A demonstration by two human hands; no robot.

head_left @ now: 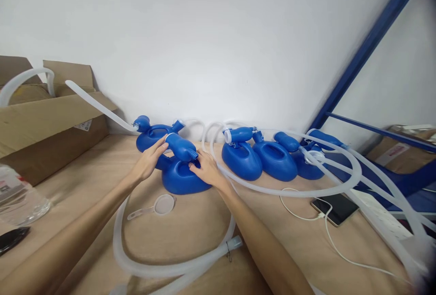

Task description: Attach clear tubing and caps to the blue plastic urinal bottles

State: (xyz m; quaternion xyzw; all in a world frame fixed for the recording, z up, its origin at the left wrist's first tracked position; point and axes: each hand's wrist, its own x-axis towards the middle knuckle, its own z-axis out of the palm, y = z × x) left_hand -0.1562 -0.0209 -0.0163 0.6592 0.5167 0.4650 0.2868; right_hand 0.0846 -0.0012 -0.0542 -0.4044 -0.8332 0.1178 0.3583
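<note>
My left hand (150, 159) reaches from the left, fingers closed on the white-rimmed end of a blue bulb-shaped funnel (182, 146). Its narrow ribbed nozzle points right. Below it stands a blue plastic urinal bottle (184, 181), with my right hand (207, 170) gripping its right side, thumb on top near the handle opening. Whether funnel and bottle touch, I cannot tell. In front of the bottle lies a translucent round cap with a strap (164, 204). A whitish flexible tube (170, 269) loops across the table, one end under a small metal clip (228, 252).
Several similar bottles (241, 161) with funnels and tubes stand along the wall. Another bottle (146, 140) sits behind my left hand. At left are a cardboard box (57, 136) and a clear plastic bottle (20, 197). A phone (335, 208) with cable and a power strip (381, 215) lie right.
</note>
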